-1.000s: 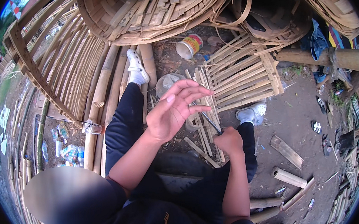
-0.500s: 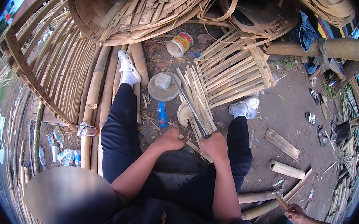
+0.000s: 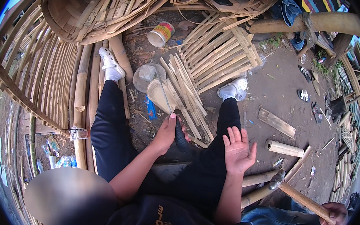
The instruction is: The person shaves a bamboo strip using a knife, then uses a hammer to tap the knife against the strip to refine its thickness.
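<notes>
Black-handled and thin-bladed, the knife (image 3: 172, 112) sits in the left hand (image 3: 167, 133), whose grip is closed round the handle between the knees; the blade runs up and away toward a pale curved bamboo piece (image 3: 158, 94) on the ground. The right hand (image 3: 239, 150) hangs above the right thigh with fingers spread and its grip open, holding nothing.

To work this well, I would judge that the edge should point away from the legs, that the free hand should steady the bamboo from behind the blade rather than ahead of it, and that strokes should be short, since the knees stand close on either side.

Just beyond the blade lies a loose fan of split bamboo slats (image 3: 186, 89), and past that a woven slat panel (image 3: 219, 56). A flat grey stone (image 3: 147, 73) rests on a round dish beside the curved piece, with a small tin can (image 3: 160, 33) further off. Bare packed earth (image 3: 276, 86) serves as the floor, strewn with offcuts and a short bamboo tube (image 3: 284, 148). Long bamboo poles (image 3: 81, 86) and a large basket frame (image 3: 25, 69) fill the left side. At the lower right another person's hand (image 3: 334, 214) holds a hammer (image 3: 293, 192) by its wooden handle.
</notes>
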Action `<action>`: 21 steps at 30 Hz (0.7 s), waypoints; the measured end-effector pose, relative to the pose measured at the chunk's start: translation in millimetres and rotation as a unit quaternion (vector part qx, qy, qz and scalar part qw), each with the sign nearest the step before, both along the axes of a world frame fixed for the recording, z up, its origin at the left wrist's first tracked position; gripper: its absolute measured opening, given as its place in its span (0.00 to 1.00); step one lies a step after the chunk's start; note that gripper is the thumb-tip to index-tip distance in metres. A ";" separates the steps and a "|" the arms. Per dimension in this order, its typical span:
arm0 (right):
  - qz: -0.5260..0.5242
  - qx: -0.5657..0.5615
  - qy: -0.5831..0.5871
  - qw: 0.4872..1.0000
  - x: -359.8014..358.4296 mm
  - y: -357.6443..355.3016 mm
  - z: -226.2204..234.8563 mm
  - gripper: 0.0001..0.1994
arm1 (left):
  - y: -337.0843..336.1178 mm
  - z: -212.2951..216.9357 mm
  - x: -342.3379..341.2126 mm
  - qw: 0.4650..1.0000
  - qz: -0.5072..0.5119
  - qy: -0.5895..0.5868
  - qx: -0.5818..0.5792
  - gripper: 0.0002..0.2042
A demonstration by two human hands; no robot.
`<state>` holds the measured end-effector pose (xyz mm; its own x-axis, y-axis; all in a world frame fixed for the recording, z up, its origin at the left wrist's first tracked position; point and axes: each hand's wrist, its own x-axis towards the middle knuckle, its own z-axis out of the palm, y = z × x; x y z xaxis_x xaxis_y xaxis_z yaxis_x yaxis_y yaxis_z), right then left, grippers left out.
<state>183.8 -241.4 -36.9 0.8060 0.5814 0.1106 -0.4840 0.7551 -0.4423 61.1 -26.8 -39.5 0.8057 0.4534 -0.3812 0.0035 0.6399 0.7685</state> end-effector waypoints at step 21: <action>-0.165 -0.367 -0.263 0.877 -1.9 44.6 47.4 0.11 | 35.4 29.1 -21.5 0.984 -0.080 0.096 0.126 0.21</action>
<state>181.9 -196.8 10.6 0.8931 0.3970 0.2116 0.1245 0.2339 -0.9643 39.5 8.6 -10.4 0.7983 0.4260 -0.4257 0.2502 0.4085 0.8778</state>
